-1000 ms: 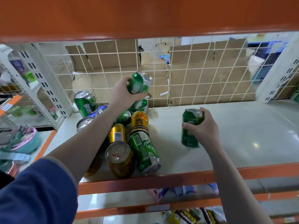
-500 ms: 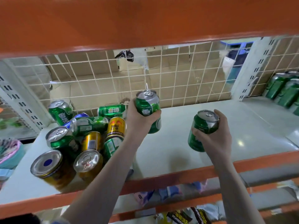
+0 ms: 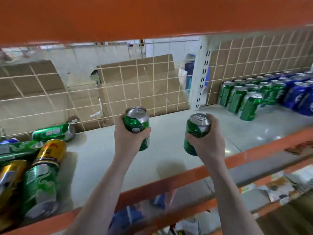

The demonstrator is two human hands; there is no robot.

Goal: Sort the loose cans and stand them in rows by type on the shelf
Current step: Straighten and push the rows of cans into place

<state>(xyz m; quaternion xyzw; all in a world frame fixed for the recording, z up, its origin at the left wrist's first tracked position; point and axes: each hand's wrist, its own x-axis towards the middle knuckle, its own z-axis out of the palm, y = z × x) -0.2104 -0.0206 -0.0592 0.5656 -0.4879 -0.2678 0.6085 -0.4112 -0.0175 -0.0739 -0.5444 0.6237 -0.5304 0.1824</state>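
Note:
My left hand (image 3: 128, 138) grips a green can (image 3: 137, 122) upright above the middle of the pale shelf (image 3: 94, 160). My right hand (image 3: 209, 141) holds a second green can (image 3: 196, 131), also upright, a little to the right of the first. At the left edge lies a heap of loose cans: a gold one (image 3: 50, 152), a green one (image 3: 40, 182), and another green one (image 3: 54, 132) on its side by the back mesh. Far right, green cans (image 3: 237, 99) stand in rows, with blue cans (image 3: 296, 95) in rows beyond them.
An orange beam (image 3: 152, 16) crosses overhead and an orange rail (image 3: 186, 177) edges the shelf front. White wire mesh (image 3: 144, 85) with cardboard behind closes the back. A white upright post (image 3: 200, 77) splits the mesh. Packaged goods lie on a lower shelf (image 3: 279, 187).
Both hands have carried their green cans to the right, away from the heap. The view has swung right, bringing the standing rows of green and blue cans into sight.

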